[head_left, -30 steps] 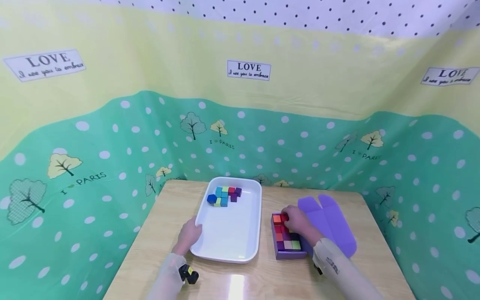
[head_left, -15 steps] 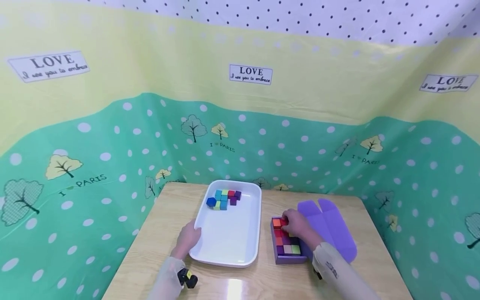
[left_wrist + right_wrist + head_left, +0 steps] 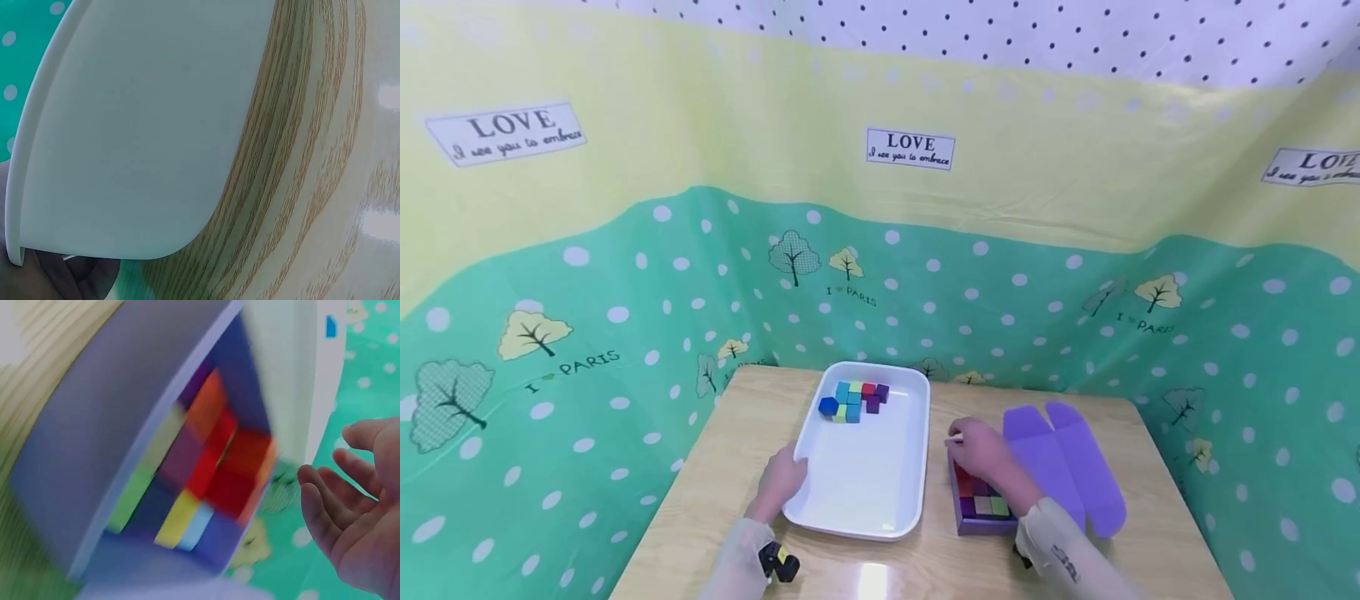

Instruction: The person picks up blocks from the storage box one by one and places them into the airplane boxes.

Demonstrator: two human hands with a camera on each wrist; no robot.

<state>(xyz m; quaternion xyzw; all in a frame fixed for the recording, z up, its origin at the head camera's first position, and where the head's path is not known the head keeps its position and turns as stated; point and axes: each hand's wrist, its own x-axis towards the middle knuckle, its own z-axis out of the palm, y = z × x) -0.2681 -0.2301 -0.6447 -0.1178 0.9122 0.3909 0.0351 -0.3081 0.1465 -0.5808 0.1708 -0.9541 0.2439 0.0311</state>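
My left hand (image 3: 785, 477) grips the left rim of the white tray (image 3: 857, 508). In the left wrist view, curled fingers (image 3: 100, 278) show below the tray's outer wall (image 3: 144, 137). A cluster of coloured wooden cubes (image 3: 853, 412) sits in the tray's far part. My right hand (image 3: 981, 448) is over the far end of the purple box (image 3: 985, 527), which holds coloured blocks. In the right wrist view that hand (image 3: 359, 500) is beside the box (image 3: 100, 425), fingers loosely bent and apart, no block visible in them. Red (image 3: 231, 490) and yellow (image 3: 177, 519) blocks lie inside.
The box's purple lid (image 3: 1060, 467) lies unfolded to its right. A light wooden table (image 3: 700, 500) bears everything. A patterned green and yellow curtain (image 3: 880, 275) stands around the table's back and sides. Black wrist cameras (image 3: 778, 562) are strapped on the sleeves.
My right hand has moved from among the blocks up and slightly left to the box's far left edge. The left hand keeps its grip on the tray. The head view has shifted slightly.
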